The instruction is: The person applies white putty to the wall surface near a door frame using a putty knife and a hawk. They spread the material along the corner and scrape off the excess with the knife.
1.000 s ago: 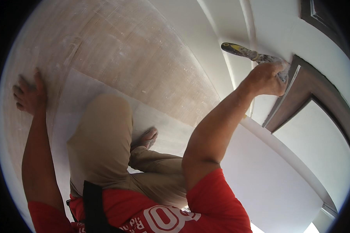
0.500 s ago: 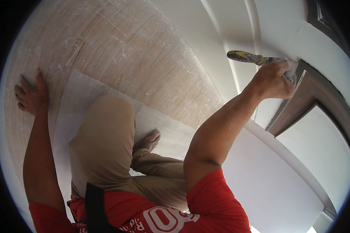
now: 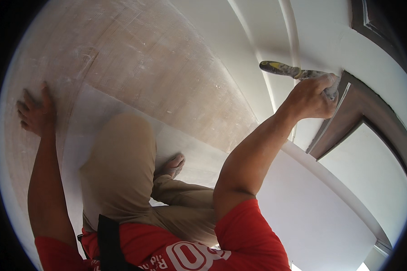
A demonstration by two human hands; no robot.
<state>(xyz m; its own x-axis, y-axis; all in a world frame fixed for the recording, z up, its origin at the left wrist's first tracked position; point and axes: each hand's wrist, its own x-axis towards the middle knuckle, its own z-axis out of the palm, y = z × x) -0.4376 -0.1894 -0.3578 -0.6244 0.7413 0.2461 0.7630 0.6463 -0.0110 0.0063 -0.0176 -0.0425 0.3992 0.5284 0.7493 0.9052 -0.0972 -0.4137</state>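
Observation:
My left hand (image 3: 36, 113) rests with fingers spread on the dusty wood-look floor (image 3: 158, 67) at the far left. My right hand (image 3: 314, 97) grips a putty knife (image 3: 280, 67) with a black and yellow handle; its blade end is smeared with grey-white material and partly hidden by my fingers. The knife is held at the white wall, beside the upper left corner of a dark brown frame (image 3: 366, 99) with a pale strip along it. Whether the blade touches the wall I cannot tell.
My bent knee (image 3: 120, 153) and bare foot (image 3: 172, 165) are on the floor below me. Long white mouldings (image 3: 291, 27) run along the wall. Another dark frame (image 3: 366, 22) is at the top right, and a pale white surface (image 3: 312, 198) lies at the lower right.
My right hand and the putty knife moved slightly right and down, then a little back left and further down. My left hand stays spread in nearly the same spot.

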